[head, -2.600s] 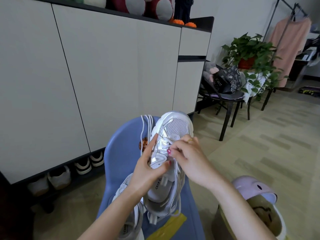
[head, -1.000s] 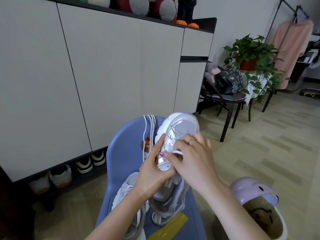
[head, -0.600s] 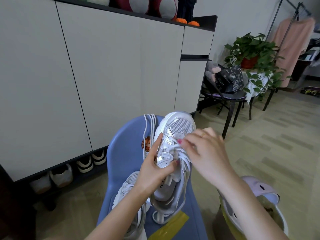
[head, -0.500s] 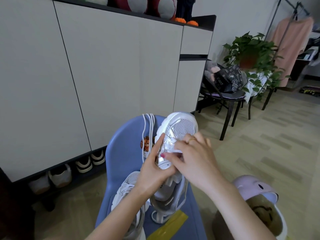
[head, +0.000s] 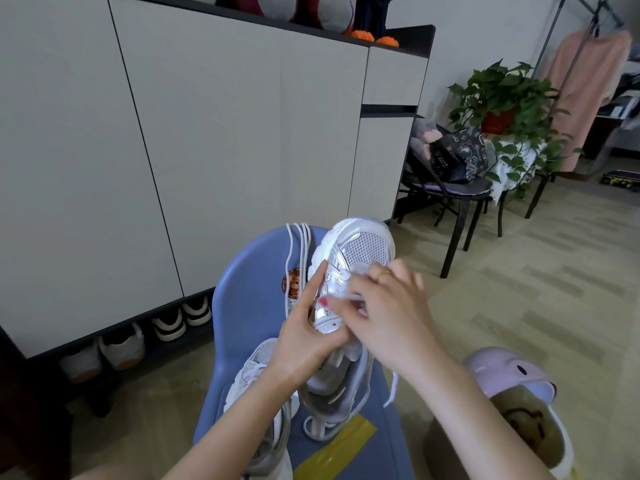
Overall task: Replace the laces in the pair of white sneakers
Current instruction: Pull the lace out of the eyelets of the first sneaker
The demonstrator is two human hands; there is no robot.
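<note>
We hold the white sneaker (head: 349,271) above the blue chair (head: 256,282), toe up and away, heel toward us; silver panels, mesh toe. Our left hand (head: 304,344) grips its side. Our right hand (head: 388,317) pinches a white lace (head: 351,298) across the tongue.

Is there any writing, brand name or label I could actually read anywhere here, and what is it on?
Nothing reads clearly.
Held sneaker: dark side print, mostly hidden by the left hand.
Black bag on the chair: white print, too blurred.
Blue chair sticker: a picture, no legible words.
</note>
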